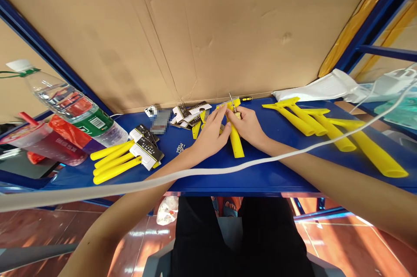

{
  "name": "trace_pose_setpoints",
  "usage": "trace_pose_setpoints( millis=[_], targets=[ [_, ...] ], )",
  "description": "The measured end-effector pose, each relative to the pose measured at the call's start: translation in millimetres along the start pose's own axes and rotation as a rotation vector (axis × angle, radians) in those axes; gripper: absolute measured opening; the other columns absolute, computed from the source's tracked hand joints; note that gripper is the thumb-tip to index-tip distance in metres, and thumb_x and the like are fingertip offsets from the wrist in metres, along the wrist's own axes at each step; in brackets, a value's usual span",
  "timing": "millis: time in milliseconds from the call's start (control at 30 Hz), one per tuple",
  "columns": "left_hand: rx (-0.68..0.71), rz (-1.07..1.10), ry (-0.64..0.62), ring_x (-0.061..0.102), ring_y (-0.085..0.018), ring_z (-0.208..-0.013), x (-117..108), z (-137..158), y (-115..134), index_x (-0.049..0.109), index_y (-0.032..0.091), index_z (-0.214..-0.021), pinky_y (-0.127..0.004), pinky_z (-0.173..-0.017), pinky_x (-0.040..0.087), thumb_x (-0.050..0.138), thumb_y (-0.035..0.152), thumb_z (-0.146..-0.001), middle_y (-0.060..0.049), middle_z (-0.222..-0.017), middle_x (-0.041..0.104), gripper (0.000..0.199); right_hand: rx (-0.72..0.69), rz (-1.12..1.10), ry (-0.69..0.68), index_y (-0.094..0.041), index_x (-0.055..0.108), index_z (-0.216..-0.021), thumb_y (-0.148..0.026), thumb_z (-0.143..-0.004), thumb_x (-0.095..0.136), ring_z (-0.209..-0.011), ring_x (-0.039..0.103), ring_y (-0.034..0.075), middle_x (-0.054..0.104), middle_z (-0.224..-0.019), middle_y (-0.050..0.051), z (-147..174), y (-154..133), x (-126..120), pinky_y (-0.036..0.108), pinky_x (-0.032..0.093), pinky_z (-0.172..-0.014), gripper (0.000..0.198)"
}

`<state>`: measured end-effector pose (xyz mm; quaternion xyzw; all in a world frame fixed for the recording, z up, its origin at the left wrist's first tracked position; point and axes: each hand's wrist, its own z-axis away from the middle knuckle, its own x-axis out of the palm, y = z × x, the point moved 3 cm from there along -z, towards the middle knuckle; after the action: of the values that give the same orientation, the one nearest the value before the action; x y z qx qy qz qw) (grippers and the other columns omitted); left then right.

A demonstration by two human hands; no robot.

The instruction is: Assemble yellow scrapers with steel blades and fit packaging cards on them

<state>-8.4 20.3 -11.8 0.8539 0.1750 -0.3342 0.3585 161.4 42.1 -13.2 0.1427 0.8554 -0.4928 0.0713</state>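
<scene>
My right hand point(246, 125) is closed around a screwdriver with a pale yellow handle point(238, 115); its metal shaft points up and away. Under the hands lies a yellow plastic handle point(236, 143), its hollow end towards me and its wider head point(233, 104) partly covered. My left hand point(212, 131) rests at its left side, fingers stretched out and thumb apart, fingertips close to my right hand. Just left of it are small yellow flat pieces point(196, 130), partly hidden by the fingers. Near the back edge sits a small yellow-and-black tool point(246, 99).
More yellow handles point(339, 136) lie to the right. Carded yellow handles point(117, 166) and black-and-white cards point(190, 114) are left. A water bottle point(74, 103) and red cup point(48, 142) stand far left. A white cable point(202, 172) crosses in front. Cardboard point(228, 29) backs the blue table point(211, 179).
</scene>
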Motion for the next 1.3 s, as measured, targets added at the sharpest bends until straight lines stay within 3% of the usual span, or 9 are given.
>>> trace_pose_setpoints(
  millis=[267, 500, 600, 700, 800, 900, 1033, 1167, 1300],
  targets=[
    [-0.020, 0.069, -0.047, 0.031, -0.032, -0.181, 13, -17, -2, 0.043, 0.036, -0.181, -0.062, -0.143, 0.036, 0.055, 0.030, -0.112, -0.014, -0.189, 0.040, 0.071, -0.017, 0.025, -0.062, -0.027, 0.052, -0.080, -0.076, -0.102, 0.065, -0.068, 0.052, 0.019, 0.060, -0.073, -0.001, -5, 4, -8, 0.032, 0.040, -0.066, 0.055],
    [0.062, 0.089, -0.050, 0.021, -0.035, -0.184, 17, -21, -17, 0.032, 0.032, -0.186, -0.064, -0.148, 0.029, 0.064, 0.011, -0.088, -0.013, -0.194, 0.030, 0.105, -0.028, 0.016, -0.097, -0.028, 0.053, -0.079, -0.074, -0.105, 0.065, -0.064, 0.055, 0.019, 0.062, -0.068, 0.000, -2, 5, -6, 0.032, 0.041, -0.061, 0.054],
    [0.016, 0.246, -0.068, 0.030, -0.038, -0.181, 18, -18, -21, 0.033, 0.035, -0.185, -0.065, -0.131, 0.056, 0.059, 0.013, -0.091, -0.008, -0.198, 0.022, 0.099, -0.021, -0.007, -0.131, -0.028, 0.057, -0.081, -0.070, -0.106, 0.068, -0.057, 0.056, 0.019, 0.062, -0.063, -0.001, 1, 2, -6, 0.032, 0.042, -0.057, 0.051],
    [-0.125, 0.518, -0.103, 0.064, -0.041, -0.153, 15, -19, -24, 0.032, 0.041, -0.184, -0.054, -0.093, 0.076, 0.067, 0.023, -0.093, -0.006, -0.199, 0.017, 0.100, -0.020, -0.047, -0.190, -0.026, 0.069, -0.090, -0.067, -0.105, 0.072, -0.049, 0.055, 0.016, 0.066, -0.064, -0.003, 5, -5, -6, 0.032, 0.045, -0.054, 0.045],
    [-0.233, 0.724, -0.055, 0.080, -0.032, -0.123, -10, -29, -31, 0.030, 0.047, -0.183, -0.048, -0.082, 0.076, 0.074, 0.026, -0.087, -0.006, -0.197, 0.024, 0.108, -0.017, -0.108, -0.166, -0.025, 0.078, -0.113, -0.065, -0.105, 0.074, -0.046, 0.053, 0.014, 0.076, -0.075, -0.003, 6, -13, -9, 0.031, 0.046, -0.052, 0.041],
    [-0.334, 0.758, 0.186, 0.081, -0.025, -0.116, -64, -39, -44, 0.040, 0.048, -0.177, -0.035, -0.079, 0.072, 0.072, 0.021, -0.084, -0.005, -0.191, 0.039, 0.103, -0.014, -0.136, -0.076, -0.027, 0.074, -0.128, -0.065, -0.106, 0.075, -0.047, 0.053, 0.014, 0.068, -0.071, -0.005, 4, -15, -13, 0.030, 0.045, -0.050, 0.044],
    [-0.376, 1.003, 0.248, 0.066, -0.007, -0.076, -122, -33, -54, 0.059, 0.047, -0.170, -0.015, -0.054, 0.052, 0.067, 0.011, -0.085, -0.007, -0.179, 0.058, 0.093, 0.090, -0.143, -0.148, -0.028, 0.063, -0.129, -0.066, -0.111, 0.067, -0.047, 0.054, 0.016, 0.057, -0.068, -0.006, 4, -5, -8, 0.029, 0.043, -0.045, 0.042],
    [-0.378, 1.458, 0.312, 0.051, 0.002, -0.053, -136, -10, -62, 0.045, 0.058, -0.178, -0.008, -0.038, 0.034, 0.058, -0.002, -0.070, -0.004, -0.174, 0.065, 0.125, 0.038, -0.083, -0.282, -0.027, 0.048, -0.144, -0.047, -0.110, 0.064, -0.059, 0.057, 0.016, 0.064, -0.092, -0.002, 11, 2, 4, 0.031, 0.052, -0.058, 0.043],
    [-0.434, 1.547, 0.282, 0.051, 0.000, -0.046, -131, 3, -70, 0.036, 0.056, -0.184, -0.009, -0.031, 0.030, 0.058, 0.000, -0.062, -0.007, -0.163, 0.074, 0.136, -0.117, 0.035, -0.413, -0.023, 0.043, -0.152, -0.041, -0.112, 0.054, -0.074, 0.066, 0.019, 0.070, -0.115, 0.008, 17, 0, 12, 0.038, 0.058, -0.074, 0.045]
  ],
)
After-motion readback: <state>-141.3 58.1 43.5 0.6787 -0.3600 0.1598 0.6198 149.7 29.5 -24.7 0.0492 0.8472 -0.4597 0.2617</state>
